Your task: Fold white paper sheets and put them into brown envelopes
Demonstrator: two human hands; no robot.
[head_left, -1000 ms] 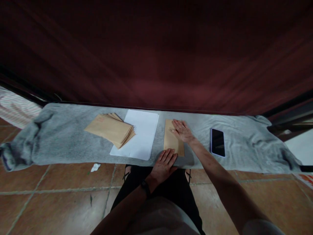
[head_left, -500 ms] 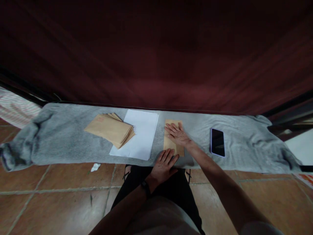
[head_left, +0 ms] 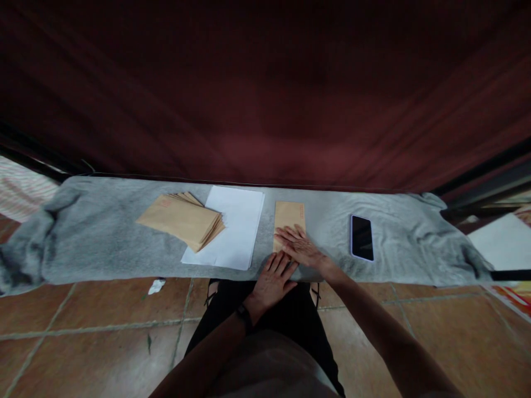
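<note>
Right grip [head_left: 301, 249] spread flat, holding nothing, across the single envelope [head_left: 289, 214] on grey cloth [head_left: 103, 237]; left grip [head_left: 271, 282], likewise, over its near end! White paper [head_left: 241, 224] and fanned envelopes [head_left: 182, 222] sit left; phone [head_left: 362, 237], right.

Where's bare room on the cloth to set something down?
Bare grey cloth lies left of the envelope stack and, though wrinkled, right of the phone. A smaller patch sits between phone and single envelope, the right forearm crossing its near edge. Crowded: where the stack overlaps the white paper, and the envelope's near end, with left hand and right hand close together.
</note>
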